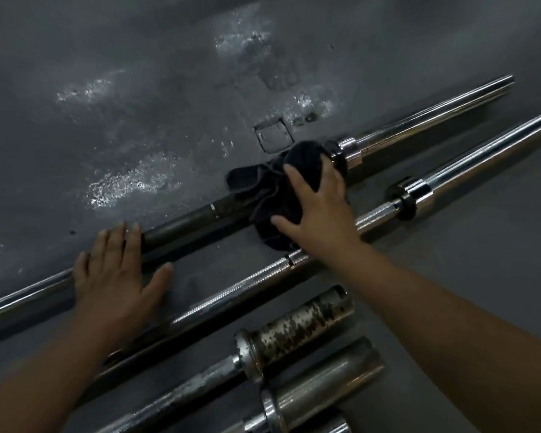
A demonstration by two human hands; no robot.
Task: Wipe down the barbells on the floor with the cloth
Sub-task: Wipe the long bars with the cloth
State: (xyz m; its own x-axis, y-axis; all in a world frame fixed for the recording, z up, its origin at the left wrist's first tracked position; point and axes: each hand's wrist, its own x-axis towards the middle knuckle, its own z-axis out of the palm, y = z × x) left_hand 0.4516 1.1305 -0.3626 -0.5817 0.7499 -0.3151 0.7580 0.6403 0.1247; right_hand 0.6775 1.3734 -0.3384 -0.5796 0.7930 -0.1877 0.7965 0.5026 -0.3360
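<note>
Rusty sleeve (297,326) sits at 6 o'clock. L hand (113,276) lies flat, fingers spread, on dark barbell (181,226); R hand (322,210), fingers splayed, presses soft cloth (272,189) onto it, just 1 o'clock of centre. Barbell's prob heavy, stiff; wrap cloth round it.

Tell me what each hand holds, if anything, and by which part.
Nothing is truly gripped. The right hand presses the black cloth on the far barbell beside its collar; the left hand rests flat on its shaft.
</note>
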